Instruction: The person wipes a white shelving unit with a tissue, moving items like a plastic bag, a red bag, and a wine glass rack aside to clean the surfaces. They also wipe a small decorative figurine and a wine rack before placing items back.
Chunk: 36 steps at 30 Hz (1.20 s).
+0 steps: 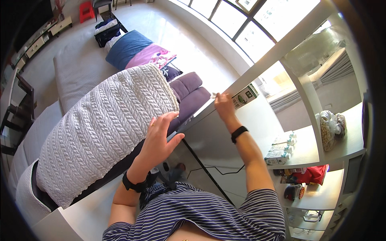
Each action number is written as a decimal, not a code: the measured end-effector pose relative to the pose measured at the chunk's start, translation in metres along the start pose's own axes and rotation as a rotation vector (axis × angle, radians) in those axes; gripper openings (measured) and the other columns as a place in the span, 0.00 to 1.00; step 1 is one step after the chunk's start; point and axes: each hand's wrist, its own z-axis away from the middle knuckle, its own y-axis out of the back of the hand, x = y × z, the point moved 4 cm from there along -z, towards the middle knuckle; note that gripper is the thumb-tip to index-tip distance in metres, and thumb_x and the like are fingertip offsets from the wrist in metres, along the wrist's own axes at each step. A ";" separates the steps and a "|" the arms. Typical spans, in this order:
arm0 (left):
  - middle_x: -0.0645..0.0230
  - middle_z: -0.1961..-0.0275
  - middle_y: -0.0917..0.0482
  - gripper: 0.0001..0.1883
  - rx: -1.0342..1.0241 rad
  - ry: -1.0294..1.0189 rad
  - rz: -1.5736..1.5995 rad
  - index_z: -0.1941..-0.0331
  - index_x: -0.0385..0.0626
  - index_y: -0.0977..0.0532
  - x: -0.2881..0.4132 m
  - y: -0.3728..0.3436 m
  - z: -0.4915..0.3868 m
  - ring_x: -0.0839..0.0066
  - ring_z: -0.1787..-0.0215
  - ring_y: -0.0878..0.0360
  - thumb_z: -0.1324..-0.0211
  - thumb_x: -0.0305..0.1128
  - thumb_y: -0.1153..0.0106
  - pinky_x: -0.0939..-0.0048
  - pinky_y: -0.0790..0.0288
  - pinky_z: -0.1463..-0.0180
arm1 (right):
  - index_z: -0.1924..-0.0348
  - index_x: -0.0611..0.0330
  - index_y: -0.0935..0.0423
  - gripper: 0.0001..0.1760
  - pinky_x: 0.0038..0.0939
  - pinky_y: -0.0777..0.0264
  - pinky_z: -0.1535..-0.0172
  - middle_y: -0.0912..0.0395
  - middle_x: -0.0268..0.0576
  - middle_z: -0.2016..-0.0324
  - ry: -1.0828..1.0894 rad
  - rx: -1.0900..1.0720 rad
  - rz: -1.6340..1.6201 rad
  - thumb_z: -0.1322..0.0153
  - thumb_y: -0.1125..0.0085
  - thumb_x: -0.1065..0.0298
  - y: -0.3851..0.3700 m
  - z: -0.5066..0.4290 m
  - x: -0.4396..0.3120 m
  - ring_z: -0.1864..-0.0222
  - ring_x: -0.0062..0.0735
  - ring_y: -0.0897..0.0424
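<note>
My left hand [159, 141], with a ring and a black wristband, is raised with its fingers apart and holds nothing. Its fingertips are at the near edge of a white knitted-pattern sofa cover [105, 129]; whether they touch it I cannot tell. My right hand [224, 107] is closed on a small white cloth or tissue [213, 95] at the edge of a white shelf unit [256, 120]. Just beyond that hand a green and white milk carton [245, 96] stands on the shelf, partly hidden by the hand.
Several small bottles or cartons [279, 150], bags of dry food [330, 129] and a red bag [315, 175] occupy the shelves at right. Purple cushions [193, 99] and a blue and pink cloth [132, 51] lie on the sofa. A black cable [223, 173] hangs below my right arm.
</note>
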 end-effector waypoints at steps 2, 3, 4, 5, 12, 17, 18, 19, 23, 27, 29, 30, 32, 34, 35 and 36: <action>0.59 0.38 0.32 0.28 -0.017 -0.011 -0.004 0.39 0.47 0.37 0.003 -0.002 0.000 0.59 0.35 0.36 0.41 0.40 0.42 0.42 0.53 0.31 | 0.69 0.56 0.18 0.06 0.27 0.34 0.56 0.23 0.36 0.67 -0.030 -0.108 -0.085 0.38 0.42 0.73 -0.012 0.008 -0.020 0.66 0.28 0.23; 0.60 0.38 0.32 0.28 -0.021 -0.032 -0.021 0.39 0.47 0.37 0.005 -0.001 0.000 0.59 0.35 0.36 0.41 0.40 0.42 0.41 0.53 0.31 | 0.68 0.55 0.17 0.07 0.28 0.33 0.55 0.22 0.37 0.66 -0.072 -0.156 -0.201 0.37 0.42 0.74 -0.016 0.012 -0.028 0.65 0.29 0.22; 0.59 0.40 0.30 0.27 -0.004 -0.036 -0.004 0.39 0.46 0.37 0.006 0.000 -0.001 0.58 0.36 0.34 0.41 0.39 0.42 0.44 0.52 0.31 | 0.67 0.54 0.17 0.08 0.29 0.32 0.54 0.21 0.37 0.66 -0.113 -0.239 -0.302 0.36 0.43 0.74 -0.020 0.015 -0.036 0.64 0.30 0.21; 0.59 0.41 0.29 0.27 0.018 -0.046 0.021 0.40 0.45 0.36 0.006 0.001 -0.003 0.58 0.37 0.33 0.41 0.38 0.42 0.46 0.51 0.31 | 0.65 0.54 0.17 0.09 0.29 0.31 0.54 0.21 0.37 0.66 -0.314 -0.136 -0.684 0.35 0.44 0.75 -0.017 0.018 -0.035 0.64 0.31 0.21; 0.56 0.50 0.23 0.17 0.061 -0.122 0.221 0.49 0.39 0.28 0.012 -0.021 -0.027 0.64 0.50 0.24 0.42 0.31 0.42 0.65 0.31 0.46 | 0.47 0.60 0.26 0.18 0.25 0.24 0.65 0.19 0.42 0.61 -0.938 0.087 -2.706 0.30 0.46 0.74 0.047 0.069 -0.012 0.64 0.26 0.20; 0.61 0.56 0.19 0.13 -0.143 -0.118 0.330 0.55 0.37 0.25 0.032 -0.055 -0.042 0.70 0.53 0.21 0.42 0.31 0.41 0.71 0.30 0.48 | 0.47 0.62 0.26 0.18 0.25 0.23 0.63 0.20 0.42 0.61 -0.855 0.180 -2.675 0.31 0.44 0.72 0.111 0.091 0.002 0.62 0.27 0.19; 0.63 0.57 0.18 0.12 -0.180 -0.110 0.332 0.55 0.37 0.24 0.036 -0.061 -0.042 0.73 0.53 0.21 0.42 0.30 0.41 0.73 0.29 0.49 | 0.50 0.63 0.25 0.15 0.25 0.24 0.57 0.19 0.41 0.60 -0.862 0.234 -2.661 0.30 0.44 0.73 0.120 0.095 0.003 0.61 0.27 0.19; 0.63 0.59 0.18 0.12 -0.182 -0.105 0.339 0.57 0.38 0.24 0.040 -0.066 -0.042 0.72 0.56 0.20 0.41 0.31 0.41 0.72 0.29 0.51 | 0.50 0.64 0.25 0.14 0.26 0.24 0.57 0.19 0.41 0.60 -0.921 0.253 -2.569 0.30 0.44 0.73 0.125 0.099 0.003 0.61 0.26 0.19; 0.62 0.66 0.18 0.10 -0.233 -0.054 0.310 0.60 0.38 0.24 0.042 -0.093 -0.036 0.72 0.63 0.19 0.40 0.33 0.43 0.72 0.27 0.58 | 0.57 0.66 0.22 0.09 0.24 0.25 0.58 0.19 0.38 0.64 -0.924 0.271 -2.185 0.30 0.42 0.74 0.146 0.115 -0.006 0.64 0.20 0.21; 0.64 0.69 0.18 0.11 -0.275 0.071 0.477 0.62 0.37 0.25 0.017 -0.116 -0.034 0.75 0.66 0.19 0.39 0.34 0.43 0.73 0.28 0.61 | 0.59 0.61 0.22 0.07 0.21 0.27 0.64 0.19 0.34 0.65 -1.052 0.266 -1.953 0.30 0.43 0.72 0.150 0.142 -0.018 0.66 0.18 0.22; 0.66 0.65 0.19 0.09 -0.309 0.160 0.706 0.60 0.38 0.26 0.003 -0.123 -0.035 0.76 0.62 0.19 0.35 0.32 0.50 0.73 0.25 0.57 | 0.59 0.60 0.23 0.06 0.22 0.26 0.65 0.20 0.34 0.65 -1.206 0.355 -2.050 0.29 0.43 0.72 0.145 0.158 -0.020 0.66 0.19 0.21; 0.66 0.62 0.20 0.08 -0.346 0.296 0.858 0.58 0.39 0.27 -0.005 -0.128 -0.033 0.75 0.60 0.19 0.33 0.31 0.54 0.71 0.24 0.55 | 0.59 0.60 0.23 0.06 0.22 0.26 0.65 0.20 0.35 0.65 -1.297 0.422 -2.181 0.29 0.44 0.72 0.141 0.166 -0.021 0.66 0.20 0.21; 0.65 0.56 0.22 0.10 -0.424 0.463 1.149 0.54 0.41 0.30 -0.013 -0.137 -0.031 0.72 0.55 0.20 0.30 0.29 0.62 0.63 0.22 0.49 | 0.55 0.57 0.27 0.08 0.23 0.25 0.65 0.20 0.36 0.63 -1.473 0.523 -2.441 0.27 0.48 0.70 0.132 0.179 -0.025 0.66 0.25 0.20; 0.64 0.54 0.22 0.10 -0.474 0.497 1.261 0.54 0.41 0.30 -0.015 -0.144 -0.032 0.71 0.54 0.20 0.30 0.30 0.62 0.62 0.22 0.49 | 0.53 0.56 0.28 0.10 0.25 0.25 0.64 0.21 0.37 0.62 -1.341 0.565 -2.607 0.27 0.51 0.71 0.129 0.183 -0.026 0.66 0.26 0.20; 0.64 0.54 0.22 0.10 -0.515 0.476 1.352 0.54 0.41 0.31 -0.012 -0.149 -0.033 0.70 0.53 0.20 0.30 0.30 0.62 0.62 0.22 0.49 | 0.52 0.56 0.29 0.10 0.26 0.24 0.63 0.21 0.37 0.61 -1.311 0.590 -2.675 0.27 0.52 0.71 0.128 0.187 -0.025 0.65 0.27 0.20; 0.64 0.55 0.22 0.10 -0.504 0.497 1.314 0.54 0.42 0.30 -0.014 -0.153 -0.033 0.71 0.53 0.20 0.30 0.31 0.62 0.63 0.22 0.50 | 0.53 0.56 0.30 0.10 0.31 0.24 0.60 0.22 0.38 0.60 -1.384 0.697 -2.749 0.26 0.56 0.70 0.126 0.191 -0.024 0.62 0.30 0.21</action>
